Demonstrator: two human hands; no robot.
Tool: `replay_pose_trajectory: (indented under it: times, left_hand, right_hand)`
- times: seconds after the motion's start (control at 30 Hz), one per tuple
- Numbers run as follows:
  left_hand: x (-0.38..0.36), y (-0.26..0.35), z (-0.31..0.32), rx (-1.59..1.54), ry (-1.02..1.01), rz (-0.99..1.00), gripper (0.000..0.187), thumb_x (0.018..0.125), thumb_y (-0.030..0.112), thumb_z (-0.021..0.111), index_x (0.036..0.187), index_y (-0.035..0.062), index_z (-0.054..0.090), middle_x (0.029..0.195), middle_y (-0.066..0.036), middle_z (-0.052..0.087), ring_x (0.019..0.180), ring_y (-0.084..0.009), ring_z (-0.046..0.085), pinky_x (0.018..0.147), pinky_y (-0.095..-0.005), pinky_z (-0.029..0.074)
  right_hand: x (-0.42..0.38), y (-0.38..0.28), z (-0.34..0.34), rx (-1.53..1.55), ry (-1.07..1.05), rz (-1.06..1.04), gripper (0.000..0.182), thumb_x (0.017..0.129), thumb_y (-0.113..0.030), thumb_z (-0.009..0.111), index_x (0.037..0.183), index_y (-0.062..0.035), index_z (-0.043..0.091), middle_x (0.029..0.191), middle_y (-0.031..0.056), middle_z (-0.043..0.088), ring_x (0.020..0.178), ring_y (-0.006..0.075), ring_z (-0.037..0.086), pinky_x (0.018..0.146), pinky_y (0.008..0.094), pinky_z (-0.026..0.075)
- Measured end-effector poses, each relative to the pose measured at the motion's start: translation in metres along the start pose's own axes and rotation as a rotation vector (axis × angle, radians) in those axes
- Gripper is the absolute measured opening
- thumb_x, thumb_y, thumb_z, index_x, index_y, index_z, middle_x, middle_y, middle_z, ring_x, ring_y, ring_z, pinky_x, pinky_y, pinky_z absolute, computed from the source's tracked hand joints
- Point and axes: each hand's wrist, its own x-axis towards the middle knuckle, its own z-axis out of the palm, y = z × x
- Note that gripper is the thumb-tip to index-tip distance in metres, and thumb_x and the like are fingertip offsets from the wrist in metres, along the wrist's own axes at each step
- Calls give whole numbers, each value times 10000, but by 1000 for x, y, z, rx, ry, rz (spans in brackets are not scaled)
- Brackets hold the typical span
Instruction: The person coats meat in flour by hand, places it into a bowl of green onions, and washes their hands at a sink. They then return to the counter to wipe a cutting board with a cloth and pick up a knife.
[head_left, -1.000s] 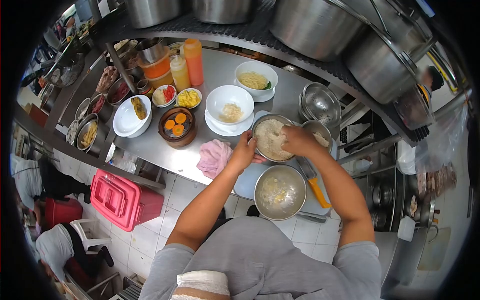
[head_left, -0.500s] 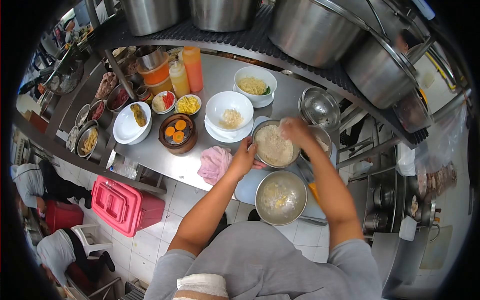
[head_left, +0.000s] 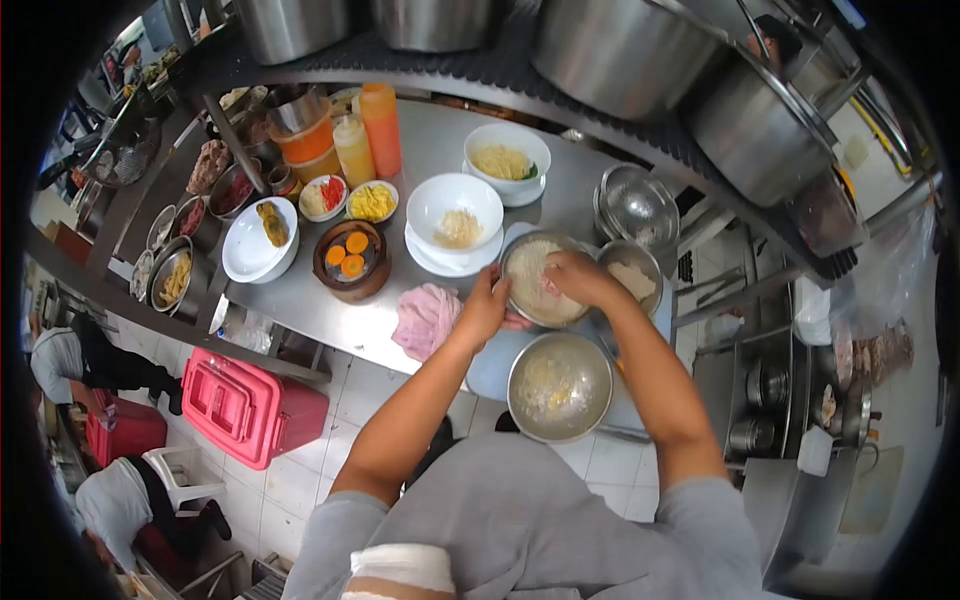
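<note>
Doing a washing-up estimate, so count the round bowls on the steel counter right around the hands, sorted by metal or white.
Metal bowls: 3, the crumb-filled steel bowl both hands touch, the steel bowl of yellowish batter, the small steel bowl.
White ceramic bowls: 2, one with shredded food, one with noodles.
Total: 5

Head camera looks steeply down (fisheye) over the counter.

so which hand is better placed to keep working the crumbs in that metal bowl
Probably the right hand: it is already down in the crumb bowl, fingers in the coating. The left hand grips the bowl's near rim, steadying it.
</note>
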Motion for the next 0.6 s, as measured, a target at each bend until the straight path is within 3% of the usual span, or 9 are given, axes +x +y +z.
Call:
replay_pose_trajectory:
  times: [0.1, 0.13, 0.23, 0.3, 0.37, 0.43, 0.5, 0.53, 0.6]
  left_hand:
    - [1, -8, -4, -5, 5, 7, 499, 933, 216, 386, 1337, 10, 178, 1286, -203, 382, 617, -239, 645, 520, -291, 546]
    - [3, -8, -2, -9, -2, 3, 501, 933, 218, 387, 1338, 10, 177, 1287, -203, 381, 621, -239, 645, 524, -294, 548]
    - [0, -5, -2, 4, 12, -6, 483, 935, 221, 387, 1327, 16, 194, 1238, -200, 409, 626, -242, 643, 529, -295, 548]
    - [5, 2, 0, 2, 42, 10, 444, 938, 223, 387, 1303, 26, 230, 1139, -192, 469, 625, -247, 637, 529, -290, 547]
    - [-5, -13, -3, 7, 46, 4, 445, 937, 224, 388, 1303, 25, 229, 1143, -194, 466, 629, -250, 639, 532, -292, 547]
    - [10, 0, 0, 1, 42, 83, 447, 937, 225, 390, 1302, 25, 227, 1147, -196, 463, 633, -253, 641, 536, -293, 547]
    - [5, 0, 0, -3, 16, 31, 443, 936, 223, 388, 1299, 25, 228, 1155, -195, 456, 640, -255, 644, 535, -292, 548]
    - [6, 0, -2, 25, 22, 24, 440, 937, 224, 382, 1297, 24, 228, 1154, -191, 461, 642, -256, 647, 534, -291, 548]
    - [2, 1, 0, 3, 27, 17, 439, 937, 224, 382, 1297, 25, 229, 1153, -190, 462, 637, -254, 646, 533, -290, 548]
  right_hand:
    - [3, 17, 56, -103, 187, 9, 310, 826, -247, 454, 858, 17, 613, 828, 246, 613, 821, 380, 602, 773, 436, 453]
    - [3, 9, 42, -82, 13, 21, 303, 820, -238, 454, 857, 19, 611, 846, 252, 607, 824, 386, 597, 774, 443, 449]
    - [2, 2, 21, -50, -35, 7, 309, 821, -244, 453, 852, 14, 620, 865, 258, 604, 834, 392, 594, 785, 446, 448]
    - [2, -5, 14, -30, 45, -13, 309, 819, -243, 453, 842, 8, 631, 866, 257, 604, 828, 385, 596, 785, 446, 451]
    - [4, 6, 56, -172, 149, 0, 304, 817, -247, 460, 824, 8, 625, 832, 251, 608, 801, 382, 601, 776, 452, 453]
    - [23, 28, 49, -263, 60, -98, 302, 814, -247, 461, 842, 14, 611, 801, 242, 614, 763, 377, 608, 750, 438, 466]
    - [14, 29, 21, 59, -102, -26, 295, 812, -236, 466, 870, 18, 604, 778, 229, 621, 734, 357, 616, 725, 410, 477]
    - [19, 48, 19, 384, -16, 14, 283, 810, -224, 469, 875, 21, 595, 757, 215, 622, 702, 329, 619, 698, 397, 480]
    - [-4, 21, -2, 286, 93, 48, 269, 811, -218, 474, 858, 21, 587, 765, 216, 619, 724, 334, 617, 712, 404, 476]
